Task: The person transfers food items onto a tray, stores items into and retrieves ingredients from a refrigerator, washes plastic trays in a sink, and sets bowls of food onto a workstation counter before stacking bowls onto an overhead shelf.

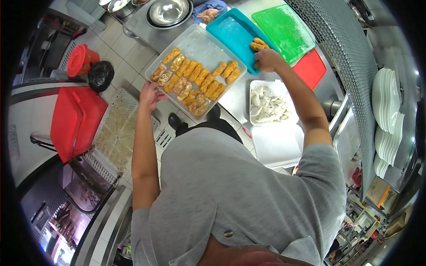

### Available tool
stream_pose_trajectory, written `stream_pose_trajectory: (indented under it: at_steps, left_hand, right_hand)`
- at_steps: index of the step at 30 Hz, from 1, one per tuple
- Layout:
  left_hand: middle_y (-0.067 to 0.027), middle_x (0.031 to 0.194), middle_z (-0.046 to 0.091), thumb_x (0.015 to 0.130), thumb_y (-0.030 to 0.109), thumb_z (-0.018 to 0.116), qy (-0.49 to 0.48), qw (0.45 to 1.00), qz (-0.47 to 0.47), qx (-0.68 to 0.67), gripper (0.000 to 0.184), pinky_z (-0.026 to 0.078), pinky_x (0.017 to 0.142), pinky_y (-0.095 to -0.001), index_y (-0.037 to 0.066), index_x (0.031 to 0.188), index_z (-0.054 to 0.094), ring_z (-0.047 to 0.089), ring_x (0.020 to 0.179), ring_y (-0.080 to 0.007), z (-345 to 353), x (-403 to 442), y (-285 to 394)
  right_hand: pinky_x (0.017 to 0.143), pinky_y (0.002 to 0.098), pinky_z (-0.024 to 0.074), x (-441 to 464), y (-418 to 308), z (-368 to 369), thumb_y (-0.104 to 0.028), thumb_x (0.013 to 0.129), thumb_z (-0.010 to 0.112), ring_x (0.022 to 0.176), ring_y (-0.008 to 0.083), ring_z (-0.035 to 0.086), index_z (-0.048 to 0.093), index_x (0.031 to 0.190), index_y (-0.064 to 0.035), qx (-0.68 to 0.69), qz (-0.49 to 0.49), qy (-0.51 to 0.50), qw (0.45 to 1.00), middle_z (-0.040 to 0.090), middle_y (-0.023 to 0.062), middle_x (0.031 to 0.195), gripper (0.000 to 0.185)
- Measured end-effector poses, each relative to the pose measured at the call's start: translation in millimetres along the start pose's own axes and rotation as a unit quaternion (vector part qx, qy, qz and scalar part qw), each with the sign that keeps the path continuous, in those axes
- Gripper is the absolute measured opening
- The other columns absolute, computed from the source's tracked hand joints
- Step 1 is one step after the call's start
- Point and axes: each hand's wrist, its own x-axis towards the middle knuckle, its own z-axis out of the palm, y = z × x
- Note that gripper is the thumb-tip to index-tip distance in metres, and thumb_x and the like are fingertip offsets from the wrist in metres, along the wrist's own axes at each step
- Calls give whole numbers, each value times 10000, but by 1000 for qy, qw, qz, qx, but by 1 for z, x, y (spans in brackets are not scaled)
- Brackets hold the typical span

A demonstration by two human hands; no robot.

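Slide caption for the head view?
Left hand on the clear tray of browned pieces, right hand at similar pieces in the blue tray.

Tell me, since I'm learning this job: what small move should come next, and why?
Probably lift the rolls from the blue tray with the right hand and lay them in the plastic tub: that hand is at the rolls, the left hand is at the tub's edge, and the tub has bare space beside its rows of similar pieces.
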Motion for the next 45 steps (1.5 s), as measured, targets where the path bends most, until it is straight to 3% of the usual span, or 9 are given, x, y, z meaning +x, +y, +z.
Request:
stream_pose_trajectory:
  at_steps: [7, 12, 16, 19, 24, 31, 37, 41, 45]
  left_hand:
    - [-160, 1095, 550, 892, 154, 537, 8, 1000, 3, -6, 441, 614, 641, -459, 13, 1287, 399, 679, 821, -374, 0, 0, -1]
    - [-171, 1148, 540, 895, 155, 525, 4, 1000, -5, -5, 442, 609, 656, -467, 11, 1289, 386, 674, 867, -368, -4, 5, -5]
    - [-181, 1157, 537, 902, 150, 516, 3, 1000, -11, -10, 421, 608, 649, -473, 0, 1273, 390, 674, 868, -373, -1, 2, -1]
    - [-178, 1103, 560, 910, 162, 517, 6, 1000, -6, -11, 420, 609, 693, -483, 18, 1287, 401, 674, 834, -364, 3, -3, 2]
    - [-161, 1127, 541, 894, 165, 537, 6, 1000, 0, -7, 436, 609, 651, -448, 15, 1277, 391, 676, 855, -352, -7, 5, -8]
    - [-138, 1103, 526, 883, 168, 547, 3, 1000, -3, -4, 438, 611, 632, -431, 27, 1268, 393, 677, 852, -342, 0, -1, -1]
    - [-146, 1107, 534, 885, 160, 537, -2, 1000, 0, 0, 434, 610, 628, -437, 13, 1266, 392, 676, 849, -354, -3, 2, -5]
    - [-156, 1098, 543, 894, 159, 531, 5, 1000, 2, -7, 429, 610, 635, -446, 7, 1272, 397, 677, 851, -362, 1, 1, -2]
    - [-161, 1096, 547, 895, 157, 530, 5, 1000, -4, -3, 420, 609, 640, -451, 9, 1265, 399, 676, 845, -361, 0, 2, -1]
  right_hand:
    - [764, 430, 511, 7, 19, -20, -190, 705, 695, 854, 321, 651, 695, 870, -99, 136, -6, -104, 985, 670, 110, 842, 189]
    - [752, 438, 501, 25, -35, -46, -161, 726, 712, 837, 315, 642, 707, 900, -121, 197, -141, 224, 944, 697, 87, 908, 179]
    - [875, 454, 498, 60, -121, -31, -134, 692, 721, 979, 319, 632, 721, 1002, -136, 114, -181, 186, 959, 708, 56, 1034, 310]
    - [916, 441, 501, 60, -114, -21, -122, 688, 708, 1035, 324, 627, 714, 1004, -114, 195, -164, 198, 946, 703, 81, 1076, 316]
    - [865, 431, 517, 30, -11, -19, -80, 751, 627, 1030, 322, 618, 672, 1057, -88, -1, 155, 142, 978, 660, 142, 1055, 310]
    - [794, 424, 507, 25, -1, 14, -100, 764, 639, 963, 301, 624, 632, 969, -100, -53, 80, 197, 976, 670, 114, 896, 204]
    - [824, 440, 485, 40, -44, -39, -101, 744, 682, 943, 316, 612, 638, 928, -113, 164, 24, 314, 935, 685, 106, 907, 190]
    - [898, 448, 471, 78, -106, -34, -100, 702, 723, 998, 335, 603, 635, 998, -122, 163, -154, 254, 941, 685, 89, 942, 310]
    - [961, 437, 451, 81, -128, -26, -96, 667, 722, 1112, 317, 570, 626, 1081, -130, 192, -165, 75, 964, 642, 79, 1121, 426]
